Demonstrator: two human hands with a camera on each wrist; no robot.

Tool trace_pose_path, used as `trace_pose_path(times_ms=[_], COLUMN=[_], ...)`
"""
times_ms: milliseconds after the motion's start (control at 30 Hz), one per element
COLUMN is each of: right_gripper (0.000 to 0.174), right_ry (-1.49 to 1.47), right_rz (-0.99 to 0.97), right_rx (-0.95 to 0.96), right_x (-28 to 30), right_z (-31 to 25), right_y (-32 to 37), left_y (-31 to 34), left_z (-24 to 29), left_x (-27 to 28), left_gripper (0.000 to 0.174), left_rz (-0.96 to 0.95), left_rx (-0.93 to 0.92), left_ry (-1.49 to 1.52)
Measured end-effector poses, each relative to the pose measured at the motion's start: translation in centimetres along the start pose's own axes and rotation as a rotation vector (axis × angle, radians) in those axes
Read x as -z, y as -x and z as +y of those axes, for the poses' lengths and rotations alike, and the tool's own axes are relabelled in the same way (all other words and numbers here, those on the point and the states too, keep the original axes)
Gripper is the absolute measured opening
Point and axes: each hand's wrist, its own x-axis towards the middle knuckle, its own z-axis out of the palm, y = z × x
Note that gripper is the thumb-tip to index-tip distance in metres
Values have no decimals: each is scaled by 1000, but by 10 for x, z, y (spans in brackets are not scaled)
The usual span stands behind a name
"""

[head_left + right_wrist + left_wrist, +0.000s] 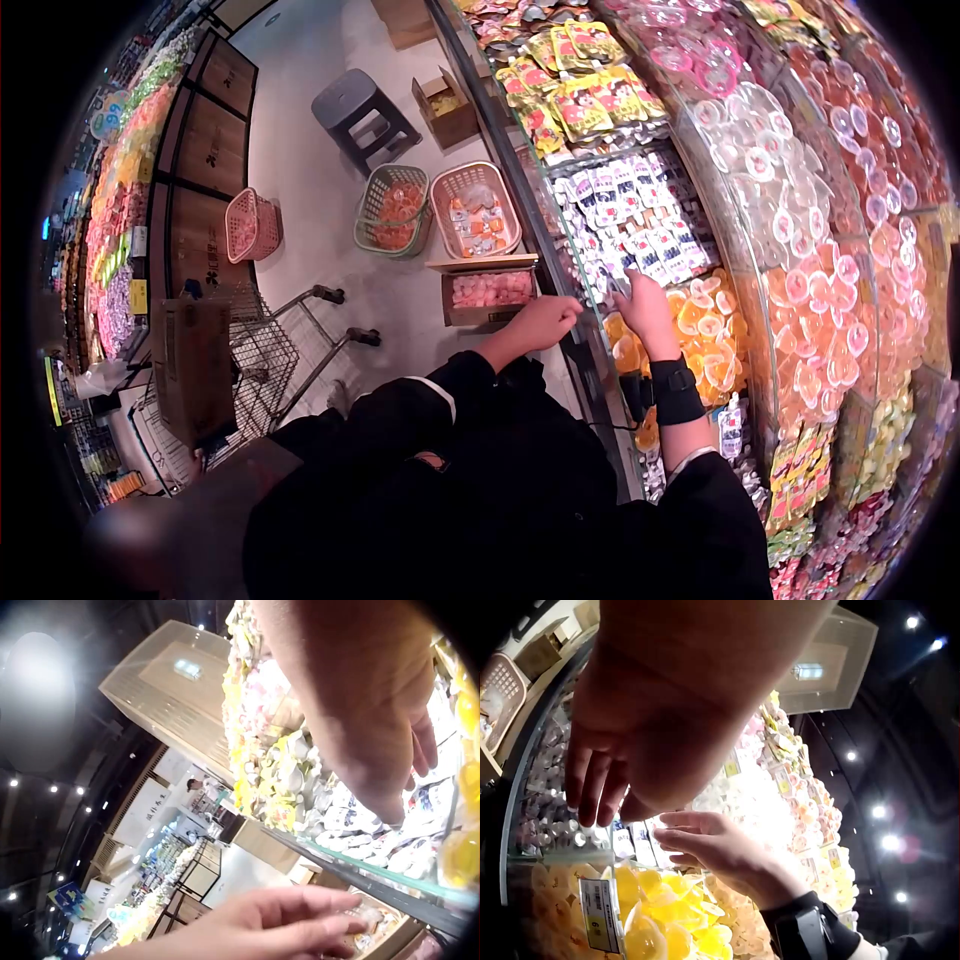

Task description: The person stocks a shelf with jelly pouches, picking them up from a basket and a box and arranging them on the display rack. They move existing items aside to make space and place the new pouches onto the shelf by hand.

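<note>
My right hand (645, 305) reaches down over a compartment of white pouches with dark printing (640, 215). In the left wrist view the fingers of the right hand (712, 840) extend loosely towards these pouches, and in the right wrist view the thumb (390, 814) is right at them. My left hand (545, 322) hovers by the front edge of the display, its fingers relaxed and nothing in them. Orange jelly cups (705, 330) lie in the compartment beside the right hand.
A glass-edged rail (545, 225) runs along the display. Below it on the floor stand a green basket (365, 240), a pink basket (437, 215) and a box of pink packs (447, 300). A grey stool (345, 100), a shopping cart (265, 350) and a cardboard box (190, 370) are to the left.
</note>
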Motion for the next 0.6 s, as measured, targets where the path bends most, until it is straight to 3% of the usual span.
trace_pose_path(times_ms=[100, 233, 333, 433, 500, 567, 600], right_gripper=[30, 85, 119, 118, 102, 95, 95], right_ry=[142, 408, 664, 721, 764, 652, 535], right_rz=[-121, -237, -408, -275, -165, -76, -133], right_rx=[-76, -390, -546, -550, -506, -426, -493], right_x=[-20, -36, -43, -57, -53, -49, -40], right_z=[17, 53, 37, 17, 12, 34, 38], right_y=[-49, -80, -89, -90, -89, -88, -90], left_y=[14, 38, 61, 78, 86, 95, 101], left_z=[-36, -75, -87, -96, -93, -101, -103], left_x=[14, 43, 66, 78, 85, 82, 79], left_gripper=[26, 25, 26, 26, 27, 27, 27], left_rz=[-81, -22, 84, 120, 125, 142, 155], left_rx=[88, 236, 313, 369, 417, 434, 442], left_ry=[90, 156, 237, 251, 287, 309, 327])
